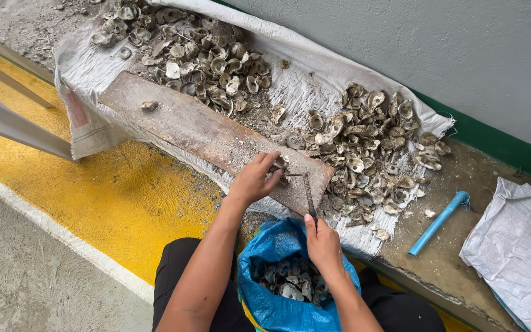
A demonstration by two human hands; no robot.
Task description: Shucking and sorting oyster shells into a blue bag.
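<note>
On the worn wooden plank [216, 138], the left hand [254, 179] pinches a small grey oyster shell [283, 166] while the right hand [322, 241], fist closed, presses a thin metal rod [309, 195] against it, seemingly prying, which calls for steady leverage.

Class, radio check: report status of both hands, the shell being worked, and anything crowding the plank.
Left hand pins an oyster shell on the wooden plank. Right hand grips a metal tool, tip at shell. Shell piles crowd plank's far edge.
</note>
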